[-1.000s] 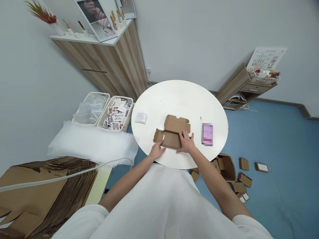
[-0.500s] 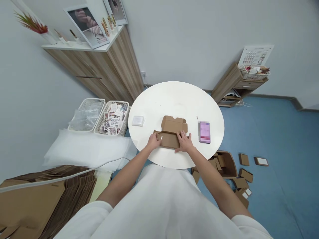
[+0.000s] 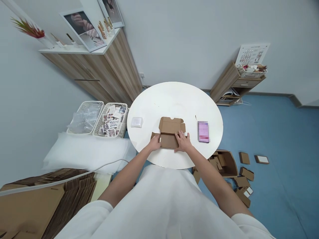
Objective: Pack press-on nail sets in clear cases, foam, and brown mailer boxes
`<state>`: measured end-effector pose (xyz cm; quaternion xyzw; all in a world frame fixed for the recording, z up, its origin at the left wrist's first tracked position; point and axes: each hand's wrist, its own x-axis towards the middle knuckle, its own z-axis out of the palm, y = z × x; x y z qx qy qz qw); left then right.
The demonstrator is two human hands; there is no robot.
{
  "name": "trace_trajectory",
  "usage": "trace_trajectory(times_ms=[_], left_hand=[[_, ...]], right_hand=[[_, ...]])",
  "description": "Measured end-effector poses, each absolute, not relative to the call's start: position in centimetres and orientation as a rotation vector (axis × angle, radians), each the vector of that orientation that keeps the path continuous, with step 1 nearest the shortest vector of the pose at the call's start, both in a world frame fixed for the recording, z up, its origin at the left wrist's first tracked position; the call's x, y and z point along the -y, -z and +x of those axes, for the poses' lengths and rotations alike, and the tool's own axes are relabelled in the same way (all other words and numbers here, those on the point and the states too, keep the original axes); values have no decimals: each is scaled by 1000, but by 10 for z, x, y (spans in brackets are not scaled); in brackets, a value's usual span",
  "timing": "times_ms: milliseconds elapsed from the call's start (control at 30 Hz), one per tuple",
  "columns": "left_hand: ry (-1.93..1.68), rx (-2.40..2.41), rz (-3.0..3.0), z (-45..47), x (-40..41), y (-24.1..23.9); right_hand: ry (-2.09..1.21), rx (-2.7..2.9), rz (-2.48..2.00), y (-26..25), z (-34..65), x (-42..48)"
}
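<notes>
So, the cardboard box (image 3: 169,142) lies in front of me on the desk (image 3: 171,99), lid opened out to the far side. I'd say I'm shaping its ends; the next move calls for squaring both evenly. Forearms reach forward, angling inward. My left hand (image 3: 155,143) is curled at the left flap, grip too hidden to tell; my right hand (image 3: 183,142) rests on the right end, fingers spread, clasping nothing.

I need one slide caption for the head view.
Left hand and right hand touching an open brown cardboard box on a rounded white table.
</notes>
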<state>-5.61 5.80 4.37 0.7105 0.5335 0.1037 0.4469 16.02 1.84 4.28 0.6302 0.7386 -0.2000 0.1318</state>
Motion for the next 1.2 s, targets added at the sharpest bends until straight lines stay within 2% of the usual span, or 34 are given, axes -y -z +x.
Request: trace_trajectory(times_ms=[200, 267, 367, 467, 700, 933, 1200], left_hand=[[-557, -1733, 1787, -81, -49, -47], [-484, -1840, 1611, -88, -47, -40], [-310, -1748, 1395, -90, -43, -28], [-329, -1698, 1380, -86, -41, -22], [-374, -1749, 1734, -85, -39, -39], [-536, -1691, 1733, -73, -32, -53], [-370, -1517, 1930, -50, -29, -53]], right_hand=[[595, -2177, 1829, -43, 161, -20], [609, -2185, 1830, -43, 161, -20], [635, -2191, 1826, -43, 160, -20], [664, -2201, 1813, -42, 158, -19], [714, -2209, 1829, -41, 158, -14], [709, -2202, 1847, -43, 153, -12], [697, -2183, 1871, -41, 146, -8]])
